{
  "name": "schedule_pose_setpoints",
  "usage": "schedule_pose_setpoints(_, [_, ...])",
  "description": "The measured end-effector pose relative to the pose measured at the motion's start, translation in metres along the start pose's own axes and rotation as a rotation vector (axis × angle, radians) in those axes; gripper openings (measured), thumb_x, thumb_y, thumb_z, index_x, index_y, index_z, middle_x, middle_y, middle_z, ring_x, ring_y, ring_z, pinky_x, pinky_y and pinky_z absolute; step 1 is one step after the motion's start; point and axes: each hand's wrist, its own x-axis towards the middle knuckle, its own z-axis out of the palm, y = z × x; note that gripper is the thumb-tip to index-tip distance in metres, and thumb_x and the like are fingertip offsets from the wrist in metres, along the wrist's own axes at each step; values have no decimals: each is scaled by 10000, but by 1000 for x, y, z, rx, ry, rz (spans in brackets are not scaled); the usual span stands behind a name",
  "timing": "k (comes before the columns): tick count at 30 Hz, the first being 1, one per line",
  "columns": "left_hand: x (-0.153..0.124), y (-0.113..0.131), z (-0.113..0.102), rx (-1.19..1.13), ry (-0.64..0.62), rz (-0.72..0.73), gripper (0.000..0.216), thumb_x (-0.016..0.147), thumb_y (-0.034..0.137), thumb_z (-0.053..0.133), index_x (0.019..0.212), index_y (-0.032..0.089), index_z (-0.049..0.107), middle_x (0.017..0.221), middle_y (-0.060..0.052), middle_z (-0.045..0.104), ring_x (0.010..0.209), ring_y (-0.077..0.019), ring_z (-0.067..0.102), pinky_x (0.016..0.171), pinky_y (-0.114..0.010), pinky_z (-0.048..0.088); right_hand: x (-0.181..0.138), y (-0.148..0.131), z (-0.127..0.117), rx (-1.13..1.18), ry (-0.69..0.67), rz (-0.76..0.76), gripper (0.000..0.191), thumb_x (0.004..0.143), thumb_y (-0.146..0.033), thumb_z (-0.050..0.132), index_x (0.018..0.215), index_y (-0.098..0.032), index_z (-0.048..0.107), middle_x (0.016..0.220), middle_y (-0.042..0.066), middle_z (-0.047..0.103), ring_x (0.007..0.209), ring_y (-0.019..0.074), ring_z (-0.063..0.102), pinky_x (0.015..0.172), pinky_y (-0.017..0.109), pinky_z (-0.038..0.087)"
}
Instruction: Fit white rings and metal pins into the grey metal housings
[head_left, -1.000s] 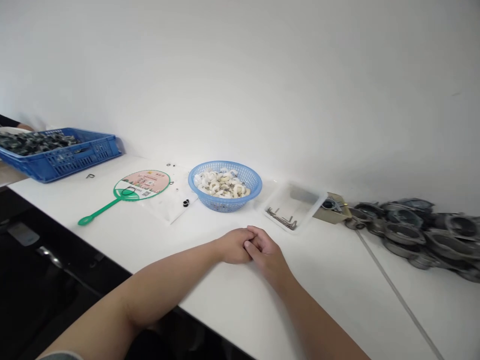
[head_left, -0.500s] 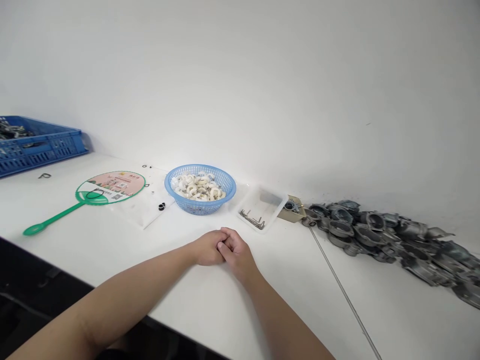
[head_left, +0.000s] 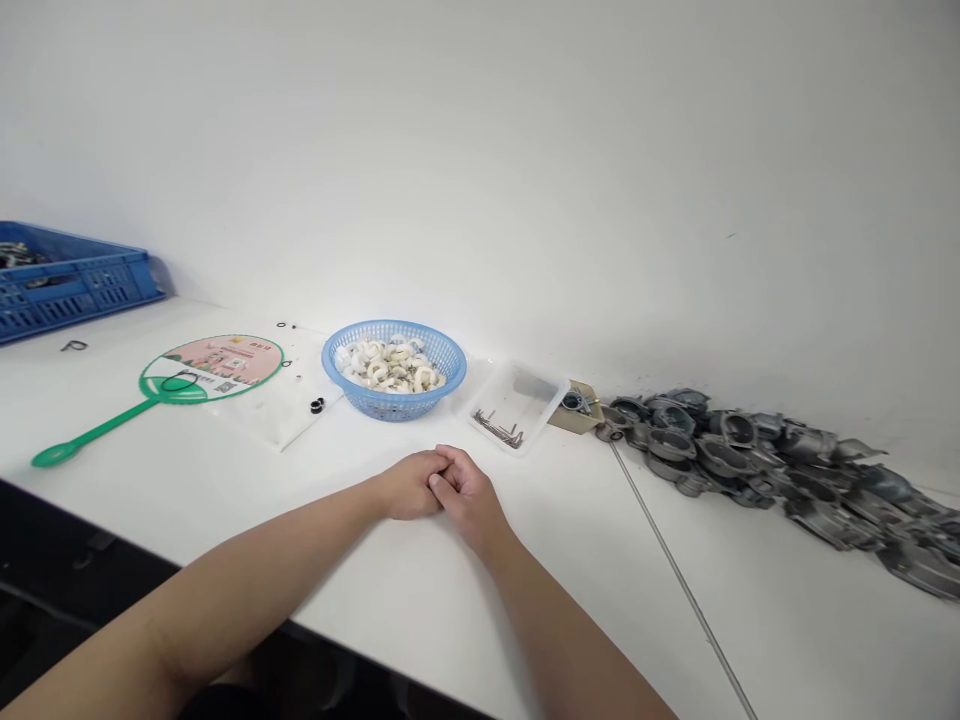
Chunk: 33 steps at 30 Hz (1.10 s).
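Left to right: blue plastic crate (head_left: 75,300) of dark metal parts at the back of the worktop (head_left: 600,590). Green hand fan (head_left: 210,368) lies partly on a clear plastic sheet (head_left: 285,420) with small black rings (head_left: 317,405). Blue mesh basket (head_left: 394,405) of white rings (head_left: 390,365), exact part unclear at this range, sits just ahead of the left hand (head_left: 409,485). That hand is clasped with the right hand (head_left: 469,497); both are closed on each other, resting on the worktop, gripping no object. Clear plastic tray (head_left: 517,405) with hex keys (head_left: 495,430) sits ahead of the right hand. Further right, a heap of cast-metal housings (head_left: 735,450), with a thin steel rod (head_left: 675,570) running forward from it.
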Motion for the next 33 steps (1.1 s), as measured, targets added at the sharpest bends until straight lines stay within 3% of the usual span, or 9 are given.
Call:
schedule_pose_setpoints(21, [0,-8,1,-5,5,26,202,610,53,460,765,142,554,782,-13,614,747,-168,581,598,-225,430,0,1,-2,-14,-20,4,439,772,-327,531,1188,-198,479,652,-36,506,649,137,499,657,282,421])
schedule_pose_setpoints(33, [1,-6,2,-55,-11,65,261,658,39,453,852,139,595,836,-16,636,785,-155,583,620,-214,438,2,4,0,9,12,0,432,755,-329,535,1162,-190,496,667,-30,510,660,139,500,669,287,428])
